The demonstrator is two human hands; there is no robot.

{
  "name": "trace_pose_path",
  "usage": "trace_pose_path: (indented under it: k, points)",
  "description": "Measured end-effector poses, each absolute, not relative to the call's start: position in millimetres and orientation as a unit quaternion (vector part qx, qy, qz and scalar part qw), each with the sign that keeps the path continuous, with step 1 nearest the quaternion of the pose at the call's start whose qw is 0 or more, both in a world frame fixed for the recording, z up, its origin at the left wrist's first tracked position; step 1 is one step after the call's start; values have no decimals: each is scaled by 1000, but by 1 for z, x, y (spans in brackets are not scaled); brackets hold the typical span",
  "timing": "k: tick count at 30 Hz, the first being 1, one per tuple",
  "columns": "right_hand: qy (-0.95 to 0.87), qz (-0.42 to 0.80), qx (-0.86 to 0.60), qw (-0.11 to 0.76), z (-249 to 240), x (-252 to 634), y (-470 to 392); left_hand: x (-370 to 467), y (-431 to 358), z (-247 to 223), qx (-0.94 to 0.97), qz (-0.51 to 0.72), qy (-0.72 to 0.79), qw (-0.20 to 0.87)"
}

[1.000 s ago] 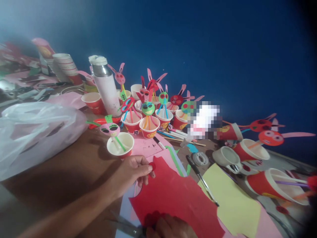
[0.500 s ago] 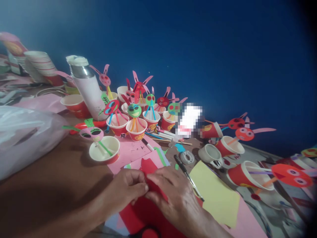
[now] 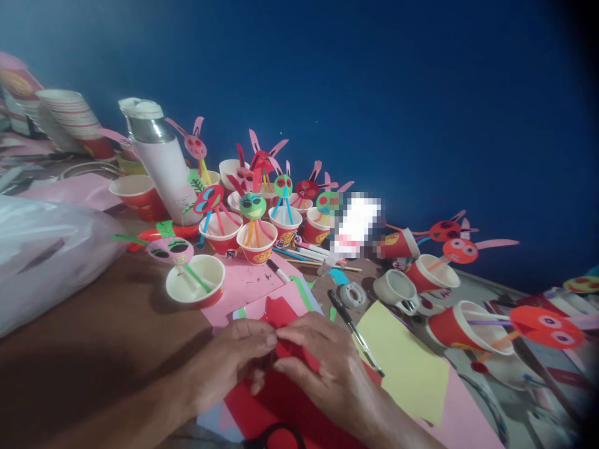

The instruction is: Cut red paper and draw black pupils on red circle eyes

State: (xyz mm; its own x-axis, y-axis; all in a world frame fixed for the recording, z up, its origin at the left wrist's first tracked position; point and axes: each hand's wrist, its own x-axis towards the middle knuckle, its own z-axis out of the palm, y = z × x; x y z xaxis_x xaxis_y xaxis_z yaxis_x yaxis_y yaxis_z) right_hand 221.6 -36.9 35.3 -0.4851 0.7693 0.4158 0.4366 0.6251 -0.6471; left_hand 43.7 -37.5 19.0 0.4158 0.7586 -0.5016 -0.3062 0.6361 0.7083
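Note:
My left hand (image 3: 241, 349) is closed, its thumb and fingertips pressed together over red paper (image 3: 266, 405). Close against it, my right hand (image 3: 322, 362) has its index finger and thumb curled in, the index fingertip meeting the left thumb. Whatever sits between the fingertips is too small or hidden to make out. Red paper also shows just beyond the knuckles. Below my hands, the black handle of a pair of scissors (image 3: 276, 430) lies on the red sheet. A pen (image 3: 358, 333) rests to the right, beside a yellow sheet (image 3: 405, 368).
Paper cups with animal-face straws, such as the green-faced cup (image 3: 257, 246), stand behind. At left are a plastic bag (image 3: 51, 255), a thermos bottle (image 3: 161, 168) and stacked cups (image 3: 77, 118). A white mug (image 3: 395, 290) and tape roll (image 3: 353, 294) sit right. A blue wall (image 3: 374, 93) rises behind.
The left thumb has moved up toward the right index fingertip, and the left lower fingers have loosened downward. The view has shifted slightly. My right hand stays in nearly the same place.

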Motion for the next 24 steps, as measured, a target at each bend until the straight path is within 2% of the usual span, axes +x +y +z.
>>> trace_pose_path:
  k: [14, 24]
  points:
    - [-755, 378, -368, 390, 20, 215, -34, 38, -35, 14, 279, 321, 359, 830]
    - [-742, 416, -349, 393, 13, 215, -36, 35, -36, 12, 263, 284, 278, 879]
